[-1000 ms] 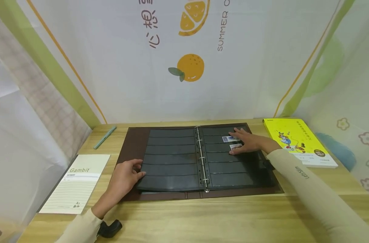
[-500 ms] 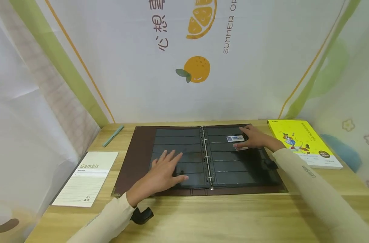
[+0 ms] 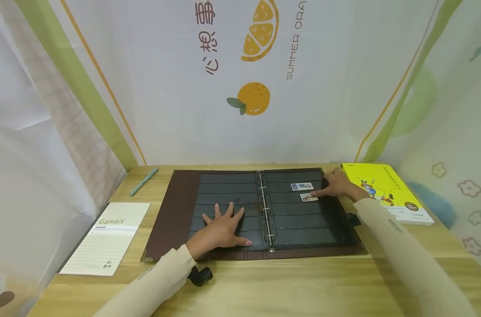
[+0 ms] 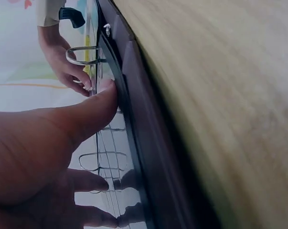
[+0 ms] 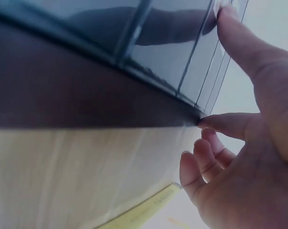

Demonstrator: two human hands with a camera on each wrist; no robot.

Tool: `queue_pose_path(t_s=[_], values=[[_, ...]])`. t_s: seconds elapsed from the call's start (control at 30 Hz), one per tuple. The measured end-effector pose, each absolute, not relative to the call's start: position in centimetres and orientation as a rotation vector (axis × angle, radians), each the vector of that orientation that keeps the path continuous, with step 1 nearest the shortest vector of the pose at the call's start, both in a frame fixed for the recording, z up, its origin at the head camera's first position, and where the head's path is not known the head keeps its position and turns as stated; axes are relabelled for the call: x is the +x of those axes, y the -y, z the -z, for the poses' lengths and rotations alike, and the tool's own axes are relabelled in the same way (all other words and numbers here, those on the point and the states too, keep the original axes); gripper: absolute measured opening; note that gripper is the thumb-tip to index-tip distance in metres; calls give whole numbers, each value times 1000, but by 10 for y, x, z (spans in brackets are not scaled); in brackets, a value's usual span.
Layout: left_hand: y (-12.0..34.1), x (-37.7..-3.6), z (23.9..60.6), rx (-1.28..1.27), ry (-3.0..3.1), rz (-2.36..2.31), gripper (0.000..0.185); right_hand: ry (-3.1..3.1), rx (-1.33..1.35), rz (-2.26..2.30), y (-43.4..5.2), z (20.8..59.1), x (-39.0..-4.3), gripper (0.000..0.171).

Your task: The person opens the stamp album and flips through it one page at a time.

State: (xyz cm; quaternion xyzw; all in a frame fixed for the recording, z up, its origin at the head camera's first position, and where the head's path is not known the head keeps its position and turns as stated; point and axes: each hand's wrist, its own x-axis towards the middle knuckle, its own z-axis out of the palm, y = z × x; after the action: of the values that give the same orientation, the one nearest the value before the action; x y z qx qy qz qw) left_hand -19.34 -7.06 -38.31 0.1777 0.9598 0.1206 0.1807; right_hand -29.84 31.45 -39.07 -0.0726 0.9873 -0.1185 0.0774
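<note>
A dark brown ring binder (image 3: 167, 215) lies open on the table, with black pocket pages on both sides of its metal rings (image 3: 266, 215). My left hand (image 3: 218, 232) rests on the left page (image 3: 229, 188), fingers spread; the left wrist view shows the thumb (image 4: 98, 102) near the page's lower edge. On the right page (image 3: 303, 231), two small stamps sit in upper pockets, a blue one (image 3: 302, 187) and a paler one (image 3: 308, 197). My right hand (image 3: 337, 184) is at that page's outer edge. Its thumb (image 5: 239, 36) touches the page by the paler stamp, its index finger (image 5: 227, 125) the binder's edge.
A yellow book (image 3: 383, 185) lies just right of the binder, close to my right hand. On the left are a cream notepad (image 3: 105, 237) and a green pen (image 3: 144, 181). A printed curtain (image 3: 177, 132) hangs behind the table (image 3: 264, 286).
My left hand has moved right from the left page's outer edge to lie flat on that page. My right hand has drawn right off the stamps to the binder's edge, uncovering both.
</note>
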Motion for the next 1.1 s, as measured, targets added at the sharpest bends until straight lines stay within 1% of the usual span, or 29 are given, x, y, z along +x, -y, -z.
queue_pose_path(t_s=[0.23,0.37,0.53,0.67,0.77,0.93,1.1], values=[[74,-195,390,527,-2706,-298,97,-2985,-194,473,-308,398,-299,96],[76,-194,393,543,-2712,-243,97,-3036,-198,566,-301,403,-296,90],[74,-197,393,564,-2741,-195,97,-3083,-310,710,-298,401,-291,86],[72,-199,392,581,-2755,-167,97,-3091,-439,777,-300,391,-289,80],[71,-199,391,581,-2752,-154,97,-3001,-486,846,-306,378,-285,78],[71,-200,392,573,-2747,-133,97,-2725,-472,992,-318,355,-279,83],[72,-202,394,567,-2747,-113,97,-2556,-443,1102,-319,342,-275,86]])
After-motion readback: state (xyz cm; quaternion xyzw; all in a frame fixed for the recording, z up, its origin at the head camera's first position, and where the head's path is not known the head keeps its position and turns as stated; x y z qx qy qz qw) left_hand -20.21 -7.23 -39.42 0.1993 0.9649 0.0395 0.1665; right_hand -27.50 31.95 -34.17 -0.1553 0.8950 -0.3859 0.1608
